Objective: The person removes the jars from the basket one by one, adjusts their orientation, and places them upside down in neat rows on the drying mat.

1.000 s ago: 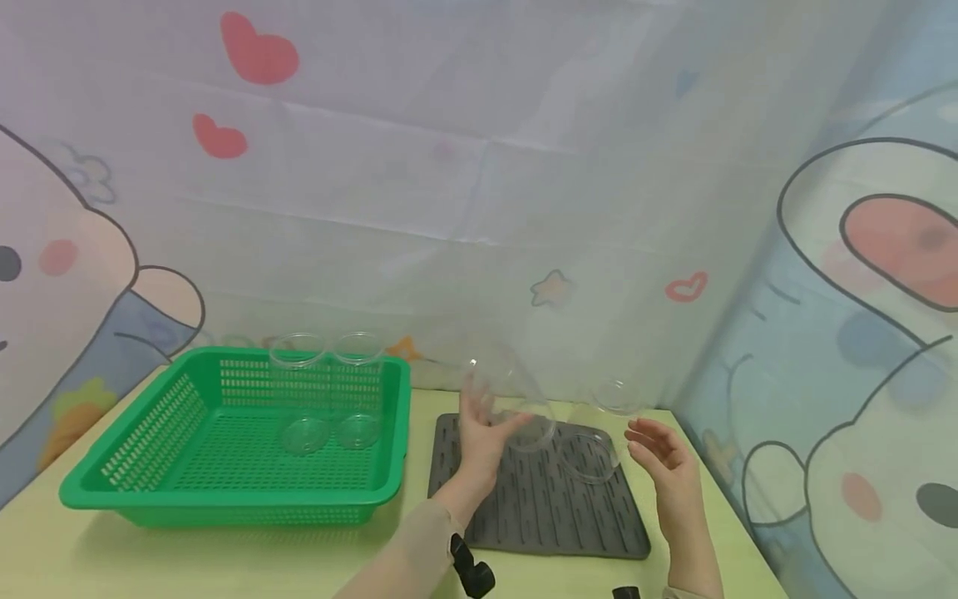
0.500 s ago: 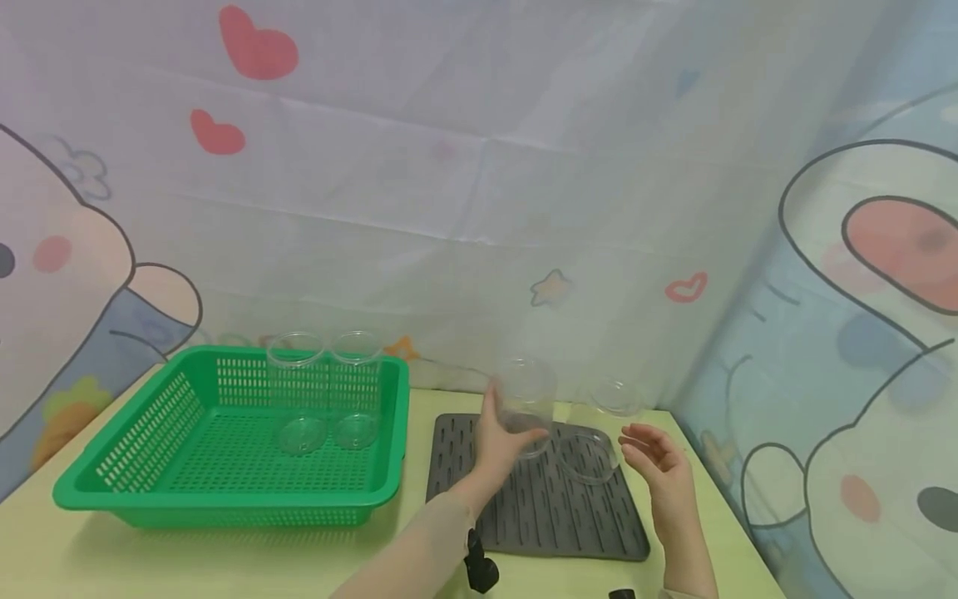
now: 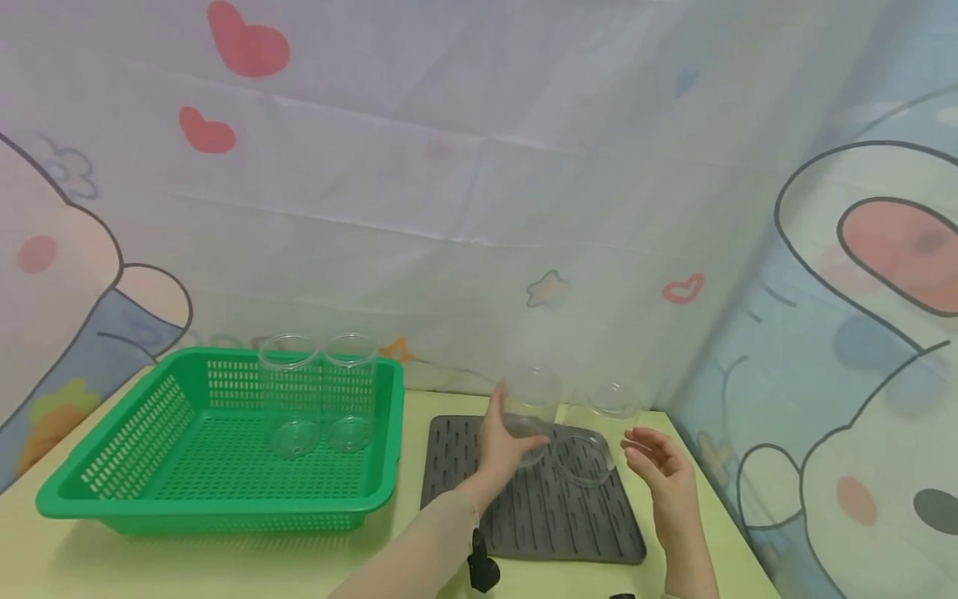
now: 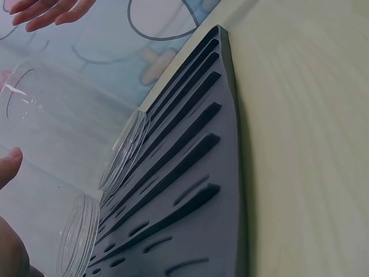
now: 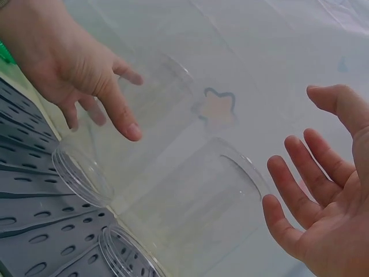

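My left hand [image 3: 503, 441] is curled round a clear plastic cup [image 3: 535, 395] on the dark grey ribbed mat [image 3: 557, 528]. In the right wrist view, its thumb lies along the near side and the other fingers show behind. The cup stands upside down, its ringed rim [image 5: 83, 176] at the mat. Just right of it stands a second clear cup [image 3: 609, 401], also inverted. Beside that one my right hand [image 3: 664, 470] is held in the air with fingers loosely bent and nothing in them; the right wrist view shows the thumb [image 5: 337, 98] spread away.
To the left, a green slotted basket [image 3: 224, 501] holds two clear cups, one [image 3: 290, 387] next to the other [image 3: 350, 387], standing upright. A printed curtain [image 3: 449, 208] rises behind the pale table [image 3: 299, 566]. The cups are nearly invisible against it.
My left hand has moved right and lowered the tilted cup, which now stands rim down next to the other cup on the mat. My right hand has barely moved.
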Tool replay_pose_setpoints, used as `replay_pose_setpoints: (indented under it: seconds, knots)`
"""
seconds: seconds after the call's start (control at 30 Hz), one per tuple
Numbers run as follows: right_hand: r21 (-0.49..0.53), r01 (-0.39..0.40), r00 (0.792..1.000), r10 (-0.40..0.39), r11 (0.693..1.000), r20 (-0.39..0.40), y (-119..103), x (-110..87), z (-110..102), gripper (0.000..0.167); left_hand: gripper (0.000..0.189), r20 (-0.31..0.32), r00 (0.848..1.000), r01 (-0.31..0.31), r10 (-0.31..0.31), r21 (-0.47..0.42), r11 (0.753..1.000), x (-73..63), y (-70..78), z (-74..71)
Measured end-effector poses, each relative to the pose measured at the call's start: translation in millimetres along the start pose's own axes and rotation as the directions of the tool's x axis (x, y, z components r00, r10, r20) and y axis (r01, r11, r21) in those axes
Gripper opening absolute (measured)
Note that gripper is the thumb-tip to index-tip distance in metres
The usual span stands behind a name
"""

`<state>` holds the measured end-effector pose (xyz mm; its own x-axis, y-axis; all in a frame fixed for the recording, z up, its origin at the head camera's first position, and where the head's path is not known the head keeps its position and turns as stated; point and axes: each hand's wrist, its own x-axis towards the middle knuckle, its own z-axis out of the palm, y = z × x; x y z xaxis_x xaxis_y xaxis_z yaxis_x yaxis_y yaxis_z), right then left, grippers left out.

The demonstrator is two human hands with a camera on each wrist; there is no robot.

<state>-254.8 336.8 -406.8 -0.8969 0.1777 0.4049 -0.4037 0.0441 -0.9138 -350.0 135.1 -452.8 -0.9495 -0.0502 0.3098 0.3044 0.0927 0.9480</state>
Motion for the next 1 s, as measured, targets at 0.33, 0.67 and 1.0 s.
replay_pose_setpoints:
  seconds: [0.33,0.67,1.0]
  knots:
    - [0.001,-0.064,0.998,0.064,0.998,-0.025,10.0,0.6,-9.0,0.020,0.111,0.019,1.000,0.024,-0.024,0.031,0.999,1.9,-5.4,1.5]
    - [0.019,-0.228,0.970,0.229,0.973,-0.078,37.4,0.9,-24.7,0.019,0.112,0.021,0.999,0.036,-0.036,0.006,0.999,3.8,-11.2,2.1]
    - [0.029,-0.349,0.929,0.349,0.937,-0.121,53.3,-3.0,-30.1,0.018,0.113,0.042,0.998,0.046,-0.047,0.030,0.998,5.8,-10.6,0.3]
